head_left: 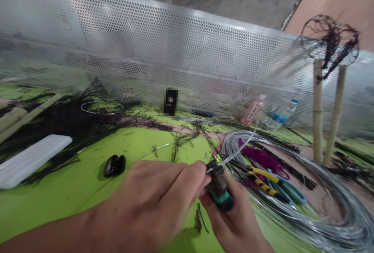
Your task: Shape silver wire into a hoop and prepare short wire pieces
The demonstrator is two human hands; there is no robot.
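Observation:
My right hand (236,214) is closed round pliers (218,185) with dark jaws and a teal and black grip. A pale metal wire (241,148) rises from the jaws towards the upper right. My left hand (163,194) is pinched against the left side of the jaws, where a bright bit of the wire shows at the fingertips; the rest of its grip is hidden. Just right of the hands lies a large coil of silvery wire (344,222). Yellow-and-black-handled pliers (264,183) and blue-handled scissors (292,192) lie inside the coil.
Purple cord (263,157) lies within the coil. Black fibres (67,116), a white bar (35,159) and a small black case (114,166) are to the left. Bottles (253,109) stand by a perforated metal panel (175,43). Two bamboo posts (318,109) rise at right beside a wire form (330,43).

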